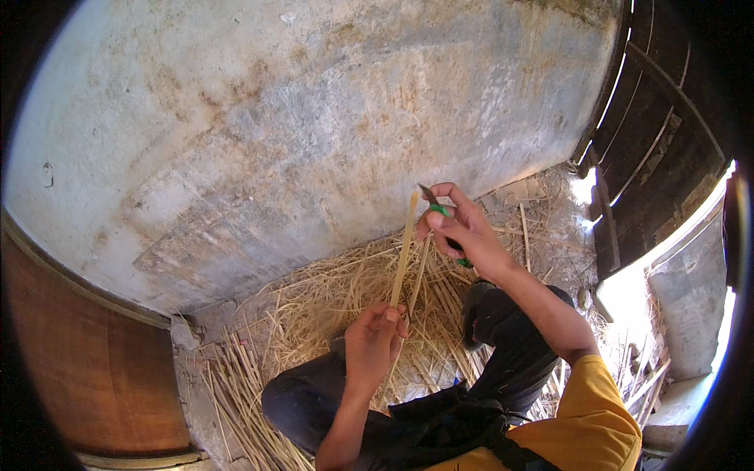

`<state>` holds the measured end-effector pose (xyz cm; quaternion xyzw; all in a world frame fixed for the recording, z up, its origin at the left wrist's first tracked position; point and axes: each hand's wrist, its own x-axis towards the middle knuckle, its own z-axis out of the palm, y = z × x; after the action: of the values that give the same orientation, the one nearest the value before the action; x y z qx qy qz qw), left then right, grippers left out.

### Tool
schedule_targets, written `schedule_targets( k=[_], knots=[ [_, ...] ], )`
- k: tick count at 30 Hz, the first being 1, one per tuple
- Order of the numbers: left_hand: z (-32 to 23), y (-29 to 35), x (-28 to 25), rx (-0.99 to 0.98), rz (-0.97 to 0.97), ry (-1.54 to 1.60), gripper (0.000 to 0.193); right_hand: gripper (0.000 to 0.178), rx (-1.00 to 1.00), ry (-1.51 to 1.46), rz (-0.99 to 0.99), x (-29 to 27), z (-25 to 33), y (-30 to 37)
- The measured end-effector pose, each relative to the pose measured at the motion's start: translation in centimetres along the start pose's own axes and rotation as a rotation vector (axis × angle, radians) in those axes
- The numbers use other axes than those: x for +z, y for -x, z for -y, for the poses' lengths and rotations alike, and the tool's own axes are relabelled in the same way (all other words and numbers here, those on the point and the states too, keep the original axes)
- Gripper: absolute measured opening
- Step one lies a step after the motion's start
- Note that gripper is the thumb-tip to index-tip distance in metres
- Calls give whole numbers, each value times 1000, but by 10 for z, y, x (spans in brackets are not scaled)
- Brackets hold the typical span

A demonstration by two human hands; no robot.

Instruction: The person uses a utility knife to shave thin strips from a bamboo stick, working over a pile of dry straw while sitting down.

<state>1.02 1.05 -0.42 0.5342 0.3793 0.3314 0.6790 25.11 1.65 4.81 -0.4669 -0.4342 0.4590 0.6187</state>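
Observation:
My left hand is closed around the lower part of a flat, pale yellow strip that looks like split bamboo. The strip stands up from the fingers, its upper end close to my right fingers. In my right hand is a small knife with a green and black handle; its short dark blade points up and to the left, beside the strip's tip. A second, thinner strip runs down from near my right fingers, past my left hand. Where the two strips meet is hidden.
Straw-like shavings cover the floor between my legs and the stained wall. A bundle of thin sticks lies at my left. A brown wooden panel stands at the far left, dark planks at the right.

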Motion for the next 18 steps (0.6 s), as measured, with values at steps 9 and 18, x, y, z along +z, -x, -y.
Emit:
schedule_targets(
  k=[9,18],
  knots=[
    [6,-2,-2,54,-52,10,20,23,-3,153,195,-8,-8,-1],
    [4,-5,-10,113,-143,46,19,31,-232,606,-87,-28,-5,-7]
  ],
)
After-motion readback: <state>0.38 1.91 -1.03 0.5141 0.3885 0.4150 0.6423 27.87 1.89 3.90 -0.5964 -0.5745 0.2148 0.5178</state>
